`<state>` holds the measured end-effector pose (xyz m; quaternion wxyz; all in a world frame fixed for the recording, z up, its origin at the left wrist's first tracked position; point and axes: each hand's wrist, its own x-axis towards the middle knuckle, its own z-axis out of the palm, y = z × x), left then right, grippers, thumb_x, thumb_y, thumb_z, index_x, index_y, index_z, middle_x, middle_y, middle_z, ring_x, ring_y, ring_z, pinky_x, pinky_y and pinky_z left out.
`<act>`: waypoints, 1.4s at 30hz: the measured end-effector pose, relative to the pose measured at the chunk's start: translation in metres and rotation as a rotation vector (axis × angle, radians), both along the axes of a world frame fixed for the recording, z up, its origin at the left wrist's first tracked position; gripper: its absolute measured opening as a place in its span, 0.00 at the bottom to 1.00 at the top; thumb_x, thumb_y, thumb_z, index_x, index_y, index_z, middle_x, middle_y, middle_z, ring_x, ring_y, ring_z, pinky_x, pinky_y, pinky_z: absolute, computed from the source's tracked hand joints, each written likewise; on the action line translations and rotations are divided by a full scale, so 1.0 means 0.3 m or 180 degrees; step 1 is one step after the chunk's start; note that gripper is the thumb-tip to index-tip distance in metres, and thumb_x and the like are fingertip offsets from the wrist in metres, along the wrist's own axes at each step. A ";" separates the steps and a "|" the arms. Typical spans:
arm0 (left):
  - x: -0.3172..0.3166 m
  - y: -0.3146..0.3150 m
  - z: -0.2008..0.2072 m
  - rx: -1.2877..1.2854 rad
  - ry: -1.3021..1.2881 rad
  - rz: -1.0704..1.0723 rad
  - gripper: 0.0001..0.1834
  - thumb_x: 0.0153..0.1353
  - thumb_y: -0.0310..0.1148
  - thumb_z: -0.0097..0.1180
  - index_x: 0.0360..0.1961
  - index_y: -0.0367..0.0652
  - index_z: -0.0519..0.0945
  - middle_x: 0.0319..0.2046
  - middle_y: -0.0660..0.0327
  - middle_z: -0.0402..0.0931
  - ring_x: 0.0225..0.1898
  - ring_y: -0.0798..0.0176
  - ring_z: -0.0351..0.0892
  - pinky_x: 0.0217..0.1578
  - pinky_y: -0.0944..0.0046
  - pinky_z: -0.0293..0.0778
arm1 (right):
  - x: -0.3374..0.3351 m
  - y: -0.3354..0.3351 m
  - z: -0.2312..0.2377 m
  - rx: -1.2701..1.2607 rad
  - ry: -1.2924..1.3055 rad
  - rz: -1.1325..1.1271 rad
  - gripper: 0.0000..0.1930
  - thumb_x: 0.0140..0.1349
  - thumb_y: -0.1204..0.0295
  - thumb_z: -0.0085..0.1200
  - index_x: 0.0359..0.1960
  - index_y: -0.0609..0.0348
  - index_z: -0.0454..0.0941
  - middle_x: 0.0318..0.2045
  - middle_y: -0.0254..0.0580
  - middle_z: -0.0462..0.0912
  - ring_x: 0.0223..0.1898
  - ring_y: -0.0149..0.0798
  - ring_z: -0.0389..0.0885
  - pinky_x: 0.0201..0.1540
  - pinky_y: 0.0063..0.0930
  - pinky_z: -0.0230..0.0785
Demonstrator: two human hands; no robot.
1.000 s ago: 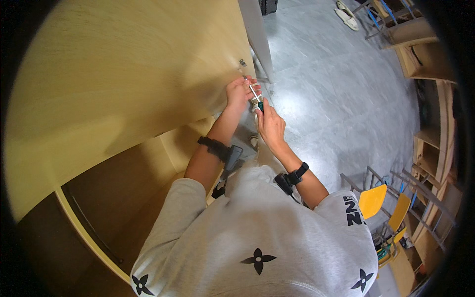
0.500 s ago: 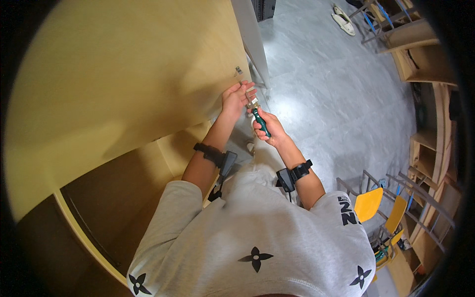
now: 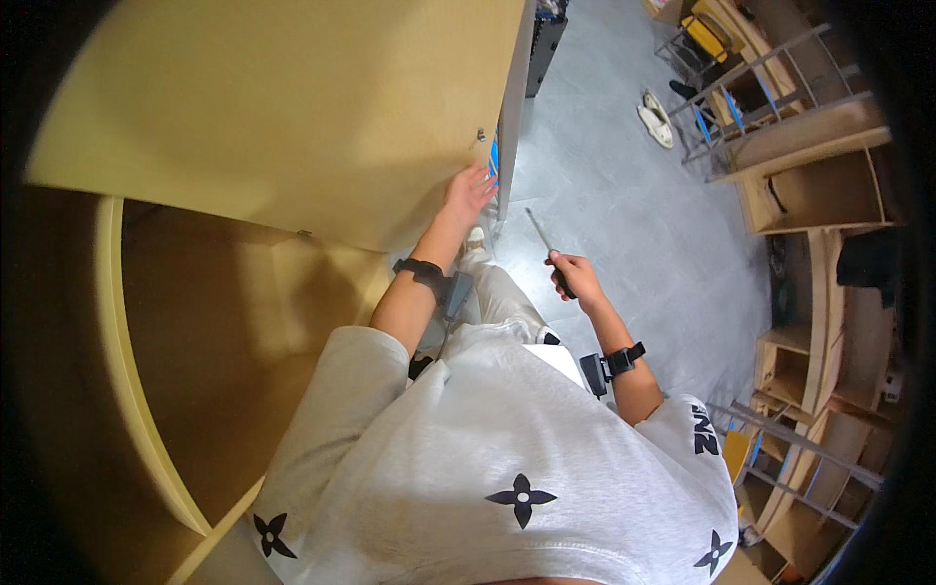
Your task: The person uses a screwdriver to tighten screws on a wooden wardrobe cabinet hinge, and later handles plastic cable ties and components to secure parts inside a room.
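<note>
My right hand is closed round the handle of a screwdriver, its thin metal shaft pointing up and left over the floor, clear of the door. My left hand has its fingers stretched out at the free edge of a light wooden cabinet door. It seems to rest against that edge, though the fingertips' contact is hard to make out. Just above this hand, a small metal lock fitting sits on the door near its edge. Most of the screwdriver's dark handle is hidden by my fingers.
Below the door lies the open cabinet interior with its pale frame. A grey panel stands beyond the door edge. White shoes lie on the grey tiled floor. Wooden shelves and metal-framed furniture line the right side.
My right hand has drawn the screwdriver away from my left hand, to the right and down. My left hand stays by the door edge. The view has shifted, showing more of the cabinet interior.
</note>
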<state>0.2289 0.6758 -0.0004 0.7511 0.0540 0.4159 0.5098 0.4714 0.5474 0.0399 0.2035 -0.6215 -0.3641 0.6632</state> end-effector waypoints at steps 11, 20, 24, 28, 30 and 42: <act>0.043 -0.043 0.063 0.0105 0.0421 0.0668 0.45 0.48 0.56 0.61 0.62 0.45 0.57 0.62 0.45 0.49 0.63 0.46 0.51 0.55 0.50 0.64 | 0.063 0.387 0.007 0.0218 -0.0076 0.1139 0.14 0.62 0.60 0.47 0.35 0.60 0.73 0.15 0.33 0.70 0.12 0.27 0.67 0.12 0.21 0.58; 0.160 -0.106 0.047 0.0068 0.0512 0.1658 0.45 0.48 0.56 0.61 0.61 0.41 0.59 0.60 0.47 0.55 0.59 0.47 0.60 0.53 0.50 0.65 | 0.097 0.537 -0.090 0.0445 0.0020 0.2614 0.11 0.62 0.62 0.47 0.31 0.58 0.72 0.15 0.30 0.69 0.11 0.25 0.65 0.11 0.20 0.57; 0.211 -0.109 0.051 -0.0467 0.0466 0.1696 0.38 0.53 0.52 0.57 0.59 0.39 0.61 0.57 0.49 0.60 0.55 0.47 0.65 0.50 0.50 0.68 | 0.074 0.556 -0.092 0.0407 0.0155 0.2743 0.13 0.63 0.62 0.46 0.28 0.59 0.69 0.15 0.32 0.70 0.11 0.26 0.66 0.12 0.21 0.59; 0.237 -0.217 0.009 -0.0542 0.0797 0.1919 0.23 0.58 0.43 0.50 0.50 0.42 0.69 0.53 0.51 0.68 0.50 0.50 0.72 0.46 0.54 0.71 | 0.003 0.561 -0.096 0.0515 0.0223 0.3010 0.14 0.63 0.61 0.46 0.28 0.60 0.68 0.15 0.34 0.70 0.11 0.28 0.67 0.12 0.22 0.60; 0.244 -0.316 -0.022 -0.0092 0.0544 0.1928 0.20 0.58 0.42 0.50 0.48 0.43 0.71 0.46 0.52 0.74 0.43 0.53 0.77 0.43 0.56 0.73 | 0.015 0.553 -0.081 0.0463 0.0185 0.3009 0.14 0.63 0.61 0.47 0.29 0.60 0.69 0.15 0.34 0.71 0.11 0.27 0.67 0.11 0.22 0.60; 0.507 -1.640 -0.592 -0.2114 0.0939 0.4021 0.07 0.54 0.31 0.54 0.33 0.40 0.75 0.29 0.54 0.78 0.26 0.58 0.78 0.25 0.64 0.76 | -0.005 0.504 -0.105 0.0127 0.0173 0.3437 0.12 0.61 0.63 0.49 0.34 0.60 0.71 0.12 0.33 0.68 0.09 0.28 0.64 0.10 0.23 0.58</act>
